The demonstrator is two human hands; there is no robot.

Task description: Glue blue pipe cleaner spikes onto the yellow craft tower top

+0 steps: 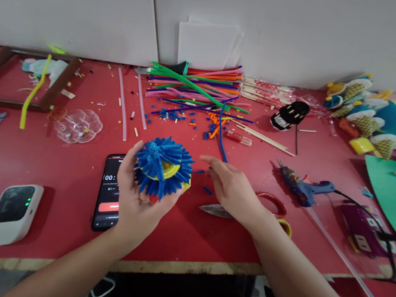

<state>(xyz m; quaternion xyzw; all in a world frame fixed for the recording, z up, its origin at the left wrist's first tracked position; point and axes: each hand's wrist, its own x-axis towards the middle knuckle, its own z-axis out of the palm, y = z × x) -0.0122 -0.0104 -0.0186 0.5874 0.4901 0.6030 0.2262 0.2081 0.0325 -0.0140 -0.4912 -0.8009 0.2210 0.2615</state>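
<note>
My left hand (146,205) is wrapped round a craft piece of blue fuzzy pipe cleaner (164,163), raised above the table. Its blue spikes fan out round a yellow middle, and some yellow shows at its lower right. Just right of it hovers my right hand (231,187), index finger stretched out and the others partly bent; I see nothing held in it. Small blue cut bits (208,189) lie below its fingertips. Scissors (216,210) with red and yellow handles rest partly hidden under that hand. A long blue pipe cleaner (221,144) lies just beyond.
Left of centre, a phone (104,214) lies partly behind my left hand, with a white device (11,215) farther left. Bundled coloured pipe cleaners (195,84) lie at the back. On the right are a glue gun (299,185), its cord, and a purple power block (363,231).
</note>
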